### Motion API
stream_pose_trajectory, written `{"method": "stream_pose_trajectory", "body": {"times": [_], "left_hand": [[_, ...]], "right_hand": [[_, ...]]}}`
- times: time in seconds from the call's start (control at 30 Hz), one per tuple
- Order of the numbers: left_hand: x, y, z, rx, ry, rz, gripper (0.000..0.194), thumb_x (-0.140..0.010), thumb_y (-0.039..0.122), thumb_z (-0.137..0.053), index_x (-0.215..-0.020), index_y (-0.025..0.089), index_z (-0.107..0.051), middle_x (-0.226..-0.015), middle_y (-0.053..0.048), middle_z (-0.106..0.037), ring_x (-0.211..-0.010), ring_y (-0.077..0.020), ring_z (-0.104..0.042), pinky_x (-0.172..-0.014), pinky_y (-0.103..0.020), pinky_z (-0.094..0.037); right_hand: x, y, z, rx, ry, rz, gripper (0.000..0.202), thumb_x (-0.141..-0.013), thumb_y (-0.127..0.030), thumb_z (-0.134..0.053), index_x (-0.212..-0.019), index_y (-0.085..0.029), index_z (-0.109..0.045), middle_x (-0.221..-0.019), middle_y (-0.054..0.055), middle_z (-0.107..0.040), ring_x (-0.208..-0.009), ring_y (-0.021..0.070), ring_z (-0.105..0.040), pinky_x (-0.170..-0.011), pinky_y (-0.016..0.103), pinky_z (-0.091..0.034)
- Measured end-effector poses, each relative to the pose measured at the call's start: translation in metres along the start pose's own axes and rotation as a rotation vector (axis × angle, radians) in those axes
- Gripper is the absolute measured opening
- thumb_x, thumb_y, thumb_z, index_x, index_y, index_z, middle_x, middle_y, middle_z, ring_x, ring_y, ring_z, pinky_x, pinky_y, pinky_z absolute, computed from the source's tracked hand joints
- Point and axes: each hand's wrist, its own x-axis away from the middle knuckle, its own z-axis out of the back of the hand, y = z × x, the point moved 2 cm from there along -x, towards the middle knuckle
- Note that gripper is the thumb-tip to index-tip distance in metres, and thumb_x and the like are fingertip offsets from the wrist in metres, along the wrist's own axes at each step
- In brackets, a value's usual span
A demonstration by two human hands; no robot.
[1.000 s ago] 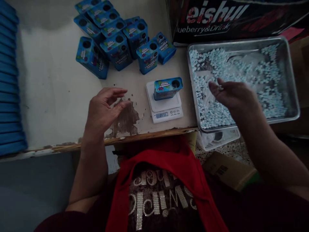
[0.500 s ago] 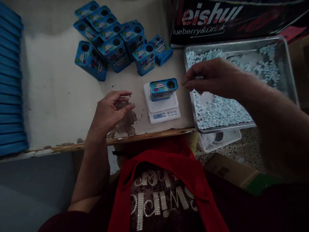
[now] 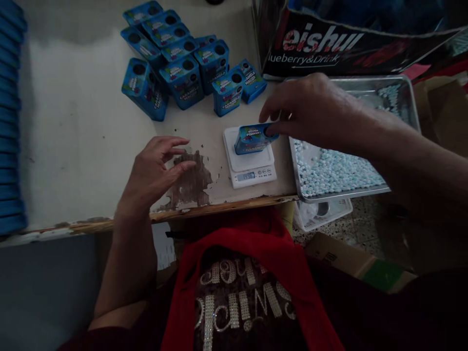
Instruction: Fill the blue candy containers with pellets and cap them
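Observation:
A blue candy tin (image 3: 252, 141), printed "Caramelo Macizo", stands on a small white digital scale (image 3: 255, 178) with its display lit. My right hand (image 3: 303, 107) reaches over the tin's right end from the tray side. Its thumb lies over the round dark opening and the fingers curl close behind; whatever is pinched there, if anything, is hidden. Left of the scale, my left hand (image 3: 153, 163) hovers above the table with thumb and fingers apart, holding nothing. Partly under my right arm, a metal tray (image 3: 415, 105) holds small white and pale-blue candies (image 3: 332, 170).
Several similar blue tins (image 3: 183, 83) stand grouped behind the scale. A long blue stack (image 3: 10, 126) lines the left side. At the back right is a black printed carton (image 3: 318, 46) containing blue items. The worn wooden table edge (image 3: 204, 208) runs before me.
My right hand has moved left from the tray's edge onto the top of the tin. My left hand has drawn slightly away from the scale. The view has shifted a little.

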Motion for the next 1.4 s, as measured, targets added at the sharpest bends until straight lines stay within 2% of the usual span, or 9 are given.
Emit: {"method": "stream_pose_trajectory", "body": {"times": [0.1, 0.23, 0.37, 0.5, 0.63, 0.77, 0.9, 1.17, 1.4], "left_hand": [[0.002, -0.001, 0.001, -0.016, 0.004, 0.018, 0.05, -0.088, 0.055, -0.088, -0.13, 0.029, -0.08, -0.145, -0.011, -0.075, -0.118, -0.0314, -0.081, -0.112, -0.05, -0.069], [0.003, 0.0, -0.004, -0.012, -0.01, 0.035, 0.049, -0.087, 0.052, -0.087, -0.131, 0.029, -0.082, -0.142, -0.011, -0.077, -0.119, -0.0327, -0.082, -0.108, -0.05, -0.07], [0.002, 0.011, -0.014, -0.03, -0.06, 0.046, 0.05, -0.087, 0.051, -0.086, -0.131, 0.028, -0.084, -0.139, -0.012, -0.079, -0.118, -0.0352, -0.082, -0.107, -0.053, -0.069], [0.002, 0.03, -0.024, -0.048, -0.091, 0.011, 0.05, -0.09, 0.054, -0.085, -0.133, 0.028, -0.083, -0.139, -0.012, -0.08, -0.125, -0.0364, -0.08, -0.114, -0.055, -0.065], [0.004, 0.044, -0.033, -0.057, -0.13, 0.056, 0.05, -0.093, 0.049, -0.084, -0.137, 0.025, -0.082, -0.144, -0.014, -0.077, -0.127, -0.0365, -0.078, -0.115, -0.055, -0.064], [0.005, 0.054, -0.035, -0.136, -0.145, 0.046, 0.047, -0.096, 0.049, -0.085, -0.137, 0.026, -0.082, -0.141, -0.013, -0.078, -0.126, -0.0341, -0.077, -0.111, -0.05, -0.065], [0.005, 0.061, -0.031, -0.194, -0.112, 0.033, 0.045, -0.097, 0.051, -0.086, -0.135, 0.026, -0.083, -0.14, -0.012, -0.079, -0.124, -0.0332, -0.077, -0.113, -0.048, -0.064], [-0.001, 0.063, -0.04, -0.181, -0.102, 0.04, 0.045, -0.096, 0.042, -0.087, -0.137, 0.023, -0.082, -0.142, -0.014, -0.078, -0.124, -0.0342, -0.077, -0.114, -0.052, -0.064], [-0.012, 0.059, -0.057, -0.086, -0.089, 0.039, 0.051, -0.096, 0.039, -0.086, -0.144, 0.024, -0.078, -0.148, -0.014, -0.077, -0.136, -0.0365, -0.074, -0.117, -0.053, -0.063]], "right_hand": [[0.013, 0.025, 0.007, -0.068, 0.11, -0.062, 0.019, -0.084, -0.04, -0.094, -0.076, -0.035, -0.077, -0.089, 0.009, -0.077, -0.118, 0.0421, -0.067, -0.088, 0.051, -0.052], [0.034, 0.121, -0.002, -0.271, 0.148, -0.112, 0.027, -0.075, -0.047, -0.1, -0.081, -0.04, -0.074, -0.085, 0.007, -0.077, -0.134, 0.0419, -0.059, -0.098, 0.052, -0.049], [0.051, 0.201, -0.031, -0.222, 0.184, -0.104, 0.052, -0.066, -0.055, -0.102, -0.112, -0.044, -0.081, -0.119, 0.006, -0.085, -0.156, 0.0431, -0.042, -0.114, 0.055, -0.039], [0.067, 0.214, -0.062, 0.111, 0.142, -0.073, 0.06, -0.084, -0.054, -0.082, -0.14, -0.034, -0.075, -0.148, 0.013, -0.075, -0.151, 0.047, -0.049, -0.119, 0.061, -0.041], [0.086, 0.211, -0.076, 0.312, 0.09, -0.119, 0.04, -0.093, -0.038, -0.065, -0.126, -0.019, -0.076, -0.13, 0.021, -0.074, -0.111, 0.0381, -0.07, -0.094, 0.051, -0.055], [0.103, 0.229, -0.063, -0.19, 0.266, -0.349, 0.022, -0.077, -0.034, -0.077, -0.097, -0.027, -0.069, -0.078, 0.003, -0.066, -0.067, 0.0209, -0.056, -0.064, 0.035, -0.044], [0.115, 0.249, -0.049, -0.898, 0.322, -0.535, 0.024, -0.073, -0.035, -0.08, -0.082, -0.032, -0.058, -0.064, -0.003, -0.052, -0.052, 0.0144, -0.03, -0.048, 0.032, -0.02], [0.115, 0.22, -0.049, -1.026, 0.266, -0.516, 0.023, -0.079, -0.031, -0.095, -0.089, -0.027, -0.075, -0.075, 0.003, -0.063, -0.059, 0.0122, -0.049, -0.047, 0.03, -0.033], [0.065, 0.104, -0.02, -0.603, 0.136, -0.095, 0.022, -0.092, -0.043, -0.09, -0.1, -0.025, -0.082, -0.071, -0.001, -0.063, -0.063, 0.0145, -0.052, -0.057, 0.029, -0.038]]}}
